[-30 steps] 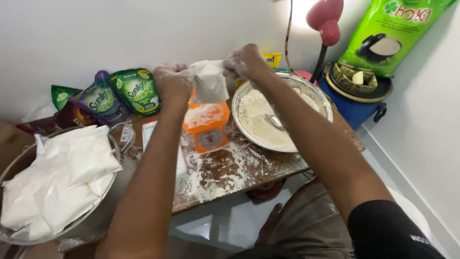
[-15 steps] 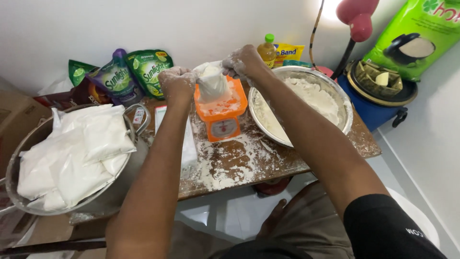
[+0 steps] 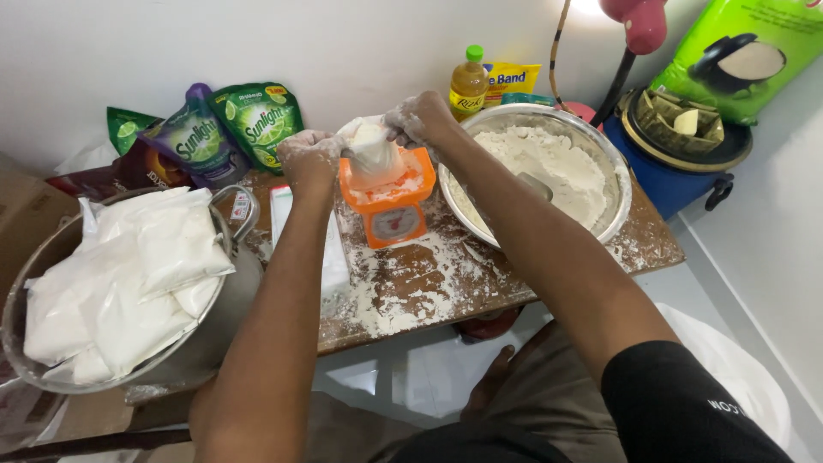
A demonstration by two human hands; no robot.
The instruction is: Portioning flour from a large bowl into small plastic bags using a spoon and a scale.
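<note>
A small clear plastic bag of flour (image 3: 375, 154) stands on the pan of an orange kitchen scale (image 3: 393, 206) at the middle of the wooden table (image 3: 429, 283). My left hand (image 3: 310, 159), dusted white, grips the bag's left side near its mouth. My right hand (image 3: 417, 118), also floury, holds the bag's upper right edge. Just right of the scale sits a wide metal bowl (image 3: 619, 176) heaped with flour, and a metal scoop (image 3: 535, 185) lies in it.
A large metal pot (image 3: 225, 225) at the left holds several filled white bags (image 3: 129, 274). Green and purple pouches (image 3: 225, 129) lean on the back wall beside a yellow oil bottle (image 3: 468, 84). A blue container (image 3: 681, 184) stands at right. Spilled flour dusts the tabletop.
The view has shifted left and downward, so everything sits further right in the picture. Both hands have kept hold of the bag, which has come down onto the scale's pan.
</note>
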